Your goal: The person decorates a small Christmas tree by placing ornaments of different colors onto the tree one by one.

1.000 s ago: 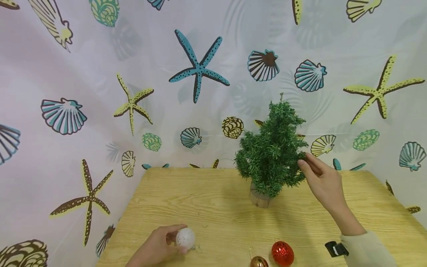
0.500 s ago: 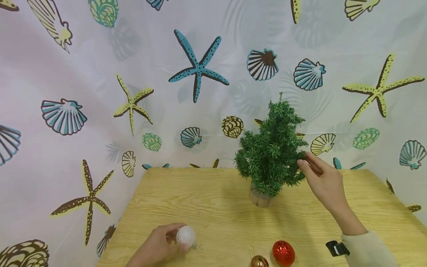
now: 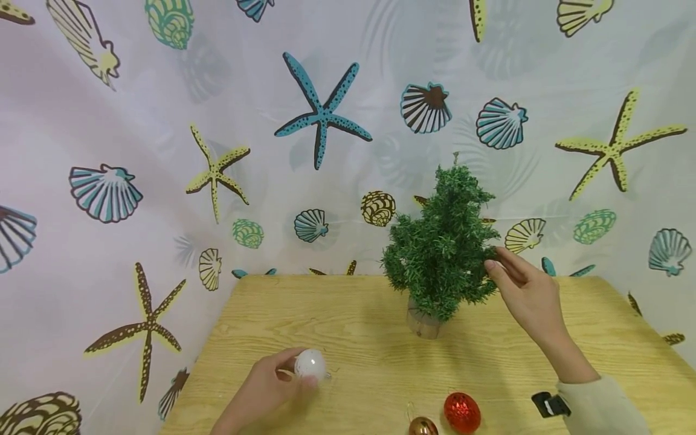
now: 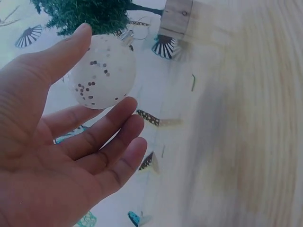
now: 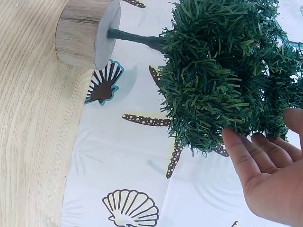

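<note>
My left hand [image 3: 272,383] holds a white bauble [image 3: 311,366] between thumb and fingers, a little above the table. In the left wrist view this bauble [image 4: 104,73] is a frosted ball with dark glitter dots, a silver cap and a wire loop. A small artificial Christmas tree [image 3: 440,241] stands upright on a round wooden base [image 3: 423,323]. At its right side my right hand [image 3: 527,296] pinches the outer branches between thumb and fingers. The right wrist view shows the fingertips [image 5: 229,135] against the green foliage [image 5: 208,90], partly hidden by it.
A red bauble [image 3: 462,412] and a copper-gold bauble [image 3: 423,426] lie at the front of the wooden table [image 3: 272,314]. A white curtain [image 3: 348,181] printed with starfish and shells hangs around the back and sides. Small green bits lie on the tabletop.
My left hand has moved slightly forward and to the right with the white bauble, turning it so that its cap points right. My right hand has stayed at the tree.
</note>
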`<action>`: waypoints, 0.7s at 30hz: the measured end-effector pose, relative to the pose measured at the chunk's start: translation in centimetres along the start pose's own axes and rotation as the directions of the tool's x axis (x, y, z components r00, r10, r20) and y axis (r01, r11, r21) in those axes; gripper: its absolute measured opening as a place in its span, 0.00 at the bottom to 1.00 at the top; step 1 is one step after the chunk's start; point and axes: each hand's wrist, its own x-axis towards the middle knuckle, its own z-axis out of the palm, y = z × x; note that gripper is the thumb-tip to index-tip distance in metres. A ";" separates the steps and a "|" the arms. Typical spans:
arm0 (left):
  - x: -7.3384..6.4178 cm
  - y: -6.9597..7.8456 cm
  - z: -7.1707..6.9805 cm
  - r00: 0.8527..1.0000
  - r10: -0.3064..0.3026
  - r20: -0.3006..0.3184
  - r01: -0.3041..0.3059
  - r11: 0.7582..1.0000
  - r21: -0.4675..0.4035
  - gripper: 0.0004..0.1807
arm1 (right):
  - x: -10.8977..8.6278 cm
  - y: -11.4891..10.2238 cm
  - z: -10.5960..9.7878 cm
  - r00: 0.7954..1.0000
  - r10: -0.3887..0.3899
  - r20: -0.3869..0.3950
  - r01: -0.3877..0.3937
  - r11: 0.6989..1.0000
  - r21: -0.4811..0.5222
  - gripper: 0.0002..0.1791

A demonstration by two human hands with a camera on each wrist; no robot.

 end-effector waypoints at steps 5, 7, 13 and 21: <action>0.1 1.3 0.5 0.999 0.001 -0.038 -0.002 0.999 -0.036 0.32 | -0.1 -0.1 -0.1 1.000 -0.009 -0.004 0.009 1.000 0.006 0.29; 0.2 1.8 0.6 0.998 0.021 -0.055 -0.022 1.000 -0.022 0.29 | -0.1 -0.2 -0.2 1.000 -0.014 -0.011 0.014 1.000 0.005 0.29; 0.5 3.1 1.0 0.988 0.082 -0.128 -0.080 0.997 0.021 0.25 | -0.1 -0.3 -0.5 0.999 -0.032 -0.024 0.032 0.999 0.016 0.28; 1.3 5.3 1.7 0.976 0.086 -0.199 -0.086 0.996 0.008 0.27 | -0.2 -0.5 -0.5 0.997 -0.062 -0.044 0.063 0.998 0.018 0.26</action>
